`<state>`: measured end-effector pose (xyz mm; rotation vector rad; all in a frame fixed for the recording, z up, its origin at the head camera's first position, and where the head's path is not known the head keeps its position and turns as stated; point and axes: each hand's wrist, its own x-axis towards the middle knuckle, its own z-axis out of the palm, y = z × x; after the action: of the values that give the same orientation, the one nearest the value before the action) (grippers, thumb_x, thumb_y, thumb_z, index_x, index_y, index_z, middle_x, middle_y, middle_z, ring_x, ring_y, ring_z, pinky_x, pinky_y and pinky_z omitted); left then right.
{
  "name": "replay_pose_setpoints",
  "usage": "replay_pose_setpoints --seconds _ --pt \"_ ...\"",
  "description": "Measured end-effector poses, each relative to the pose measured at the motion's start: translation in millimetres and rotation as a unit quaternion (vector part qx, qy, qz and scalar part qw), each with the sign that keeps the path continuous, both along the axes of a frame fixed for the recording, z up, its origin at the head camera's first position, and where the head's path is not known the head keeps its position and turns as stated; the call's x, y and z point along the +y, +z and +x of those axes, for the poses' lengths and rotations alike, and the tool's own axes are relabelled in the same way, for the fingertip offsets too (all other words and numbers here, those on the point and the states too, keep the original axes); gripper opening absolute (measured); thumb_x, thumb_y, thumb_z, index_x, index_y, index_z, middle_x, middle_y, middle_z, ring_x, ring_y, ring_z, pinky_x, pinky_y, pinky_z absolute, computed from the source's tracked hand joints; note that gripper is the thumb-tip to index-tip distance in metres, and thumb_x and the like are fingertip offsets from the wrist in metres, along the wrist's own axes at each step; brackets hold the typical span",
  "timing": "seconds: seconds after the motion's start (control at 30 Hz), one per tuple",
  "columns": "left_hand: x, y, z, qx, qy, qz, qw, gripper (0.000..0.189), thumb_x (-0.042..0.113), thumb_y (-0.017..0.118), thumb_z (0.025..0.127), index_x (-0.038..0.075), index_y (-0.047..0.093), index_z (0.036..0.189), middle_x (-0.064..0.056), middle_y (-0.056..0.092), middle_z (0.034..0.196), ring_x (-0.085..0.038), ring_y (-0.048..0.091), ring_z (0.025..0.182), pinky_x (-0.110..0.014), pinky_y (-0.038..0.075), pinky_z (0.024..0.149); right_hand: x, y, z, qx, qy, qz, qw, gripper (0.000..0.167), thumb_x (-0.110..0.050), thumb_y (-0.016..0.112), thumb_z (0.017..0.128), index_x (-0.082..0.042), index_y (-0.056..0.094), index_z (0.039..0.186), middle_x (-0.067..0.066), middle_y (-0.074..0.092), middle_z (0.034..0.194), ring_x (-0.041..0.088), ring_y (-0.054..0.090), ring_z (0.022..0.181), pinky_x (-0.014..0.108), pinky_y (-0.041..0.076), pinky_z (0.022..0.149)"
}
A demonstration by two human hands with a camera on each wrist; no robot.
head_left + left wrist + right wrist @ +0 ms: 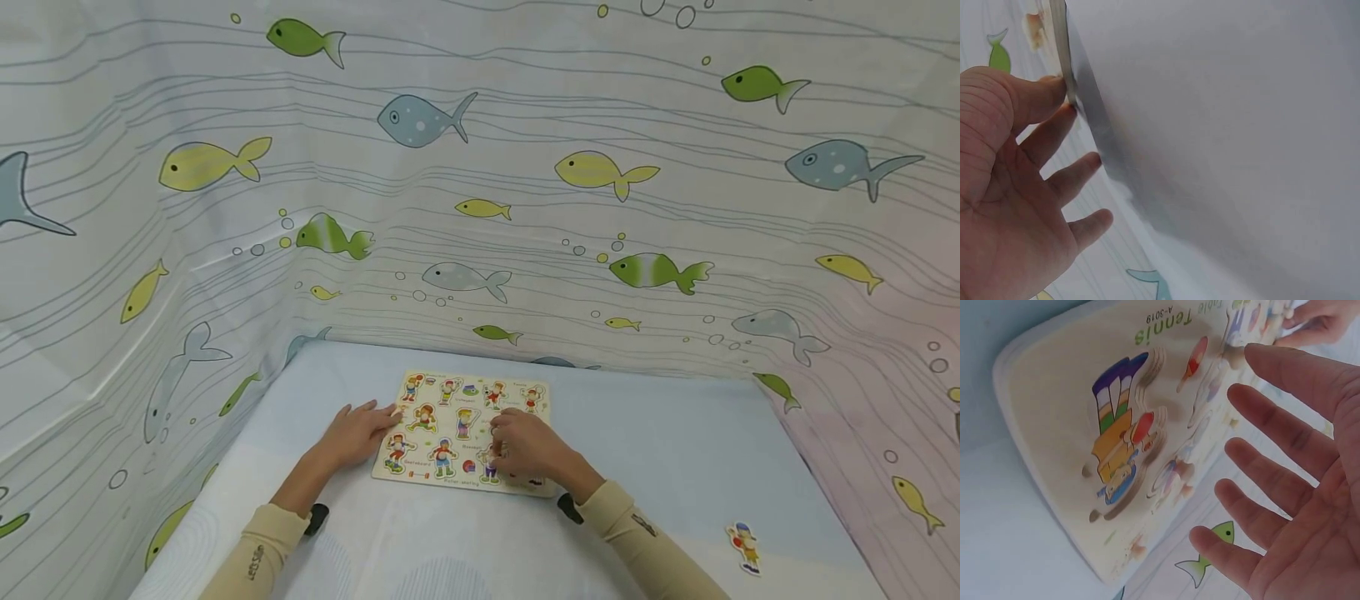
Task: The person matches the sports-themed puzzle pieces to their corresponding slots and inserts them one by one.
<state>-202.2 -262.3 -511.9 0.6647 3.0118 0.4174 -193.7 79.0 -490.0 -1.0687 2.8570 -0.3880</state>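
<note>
A cream puzzle board (438,457) with printed sports figures lies flat on the table. My left hand (363,431) touches its left edge, thumb and a fingertip right at the rim, the other fingers spread beyond it. Over the board's right half is my right hand (525,444), hiding some figures. The right wrist view shows its fingers apart and nearly straight, thumb tip beside a small blurred brown spot. The table tennis figure piece (1116,437) sits slightly askew at its cutout near the corner. Several other figures, such as the baseball player (465,423), fill the board.
A loose figure piece (744,547) with a blue cap and something red lies on the table's right side. The table has a pale cloth (645,450). A fish-patterned curtain (525,100) rises behind and at both sides.
</note>
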Motion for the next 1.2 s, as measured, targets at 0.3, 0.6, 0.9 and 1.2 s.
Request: replay_pose_setpoints --seconds 0.3,0.6,0.9,1.2 --pt "-0.3 -0.7 1.1 0.001 0.003 0.005 1.0 0.038 0.019 0.06 0.099 0.011 0.061 0.136 -0.012 0.053 0.142 -0.047 0.043 0.132 -0.074 0.023 0.103 11.4 7.6 0.2 -0.007 -0.003 -0.011 0.9999 0.009 -0.028 0.079 0.084 -0.02 0.075 0.084 0.004 0.064 0.126 0.023 0.052 0.125 0.043 0.043 0.103" --pt "0.9 1.8 2.8 0.0 0.004 0.008 1.0 0.038 0.018 0.06 0.098 0.011 0.061 0.136 -0.012 0.053 0.142 -0.048 0.043 0.131 -0.074 0.023 0.103 29.2 15.6 3.5 -0.005 -0.001 -0.033 0.9995 0.009 -0.026 0.077 0.083 -0.018 0.073 0.085 0.006 0.063 0.128 0.026 0.05 0.127 0.046 0.039 0.108" --pt "0.6 2.9 4.0 0.0 0.003 0.01 1.0 0.036 0.017 0.058 0.099 0.01 0.062 0.135 -0.012 0.053 0.143 -0.048 0.043 0.131 -0.075 0.023 0.102 50.0 21.6 7.3 -0.011 -0.018 -0.052 0.9984 0.011 -0.024 0.079 0.083 -0.016 0.072 0.084 0.011 0.061 0.131 0.034 0.043 0.135 0.052 0.036 0.108" --pt "0.7 2.3 4.1 0.003 0.001 0.018 0.9998 0.037 0.016 0.06 0.099 0.009 0.061 0.135 -0.014 0.053 0.142 -0.049 0.042 0.132 -0.075 0.022 0.102 74.9 26.4 15.1 -0.009 -0.05 -0.051 0.9974 0.014 -0.026 0.082 0.081 -0.016 0.072 0.084 0.012 0.061 0.13 0.035 0.044 0.134 0.054 0.037 0.107"
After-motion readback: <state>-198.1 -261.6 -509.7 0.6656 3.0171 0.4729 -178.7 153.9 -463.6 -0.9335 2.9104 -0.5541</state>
